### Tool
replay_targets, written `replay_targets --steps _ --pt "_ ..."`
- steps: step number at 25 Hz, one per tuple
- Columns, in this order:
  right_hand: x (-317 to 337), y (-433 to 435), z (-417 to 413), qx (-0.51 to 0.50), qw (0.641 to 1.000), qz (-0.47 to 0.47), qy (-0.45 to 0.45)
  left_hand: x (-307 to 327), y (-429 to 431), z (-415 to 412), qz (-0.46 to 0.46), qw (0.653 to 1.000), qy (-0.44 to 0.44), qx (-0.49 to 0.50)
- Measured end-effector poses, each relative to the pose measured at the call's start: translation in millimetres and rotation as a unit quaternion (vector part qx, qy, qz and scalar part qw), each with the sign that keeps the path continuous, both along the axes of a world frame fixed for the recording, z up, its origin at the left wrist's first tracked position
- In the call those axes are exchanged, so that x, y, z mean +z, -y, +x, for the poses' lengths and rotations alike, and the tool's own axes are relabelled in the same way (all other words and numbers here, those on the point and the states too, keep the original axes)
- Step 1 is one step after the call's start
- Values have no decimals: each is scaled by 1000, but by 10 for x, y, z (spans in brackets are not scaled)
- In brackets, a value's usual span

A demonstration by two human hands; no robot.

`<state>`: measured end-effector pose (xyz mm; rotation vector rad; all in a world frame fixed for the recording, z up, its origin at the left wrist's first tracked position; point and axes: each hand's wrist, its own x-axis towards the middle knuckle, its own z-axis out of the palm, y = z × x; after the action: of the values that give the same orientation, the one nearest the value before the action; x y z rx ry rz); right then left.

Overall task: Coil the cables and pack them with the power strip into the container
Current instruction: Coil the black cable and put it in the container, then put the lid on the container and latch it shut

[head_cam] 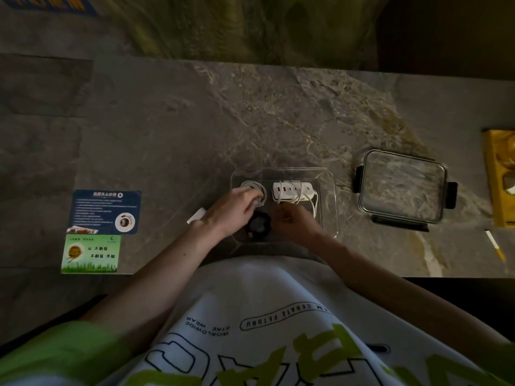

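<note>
I see a dim room and a grey marble table [172,129], the clear container [330,190] at centre, its lid [402,188] at three o'clock. My left hand [232,208] presses curled fingers on the white coiled cable [257,188]. My right hand [292,221] is loosely curled; I cannot tell its hold. The power strip [292,190] and black cable [259,222] lie inside.

Blue card [105,211] above green card [90,254] at left, yellow box [501,176] far right, pen [495,245] near it

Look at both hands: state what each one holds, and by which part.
Left hand presses the white coiled cable at its near edge inside the container. Right hand: cannot be told.
</note>
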<state>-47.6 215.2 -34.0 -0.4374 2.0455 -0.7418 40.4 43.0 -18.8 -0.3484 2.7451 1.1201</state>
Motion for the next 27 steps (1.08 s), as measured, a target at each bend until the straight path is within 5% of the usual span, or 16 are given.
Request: replay_targets --steps 4,13,27 --pt "136 75 49 13 998 -28 -61 -53 201 290 -4 988 -84 131" --pt "252 635 327 278 934 -46 -218 -405 418 958 7 963 135 232" --pt "36 932 546 414 872 41 -259 -912 360 1122 57 938 169 299"
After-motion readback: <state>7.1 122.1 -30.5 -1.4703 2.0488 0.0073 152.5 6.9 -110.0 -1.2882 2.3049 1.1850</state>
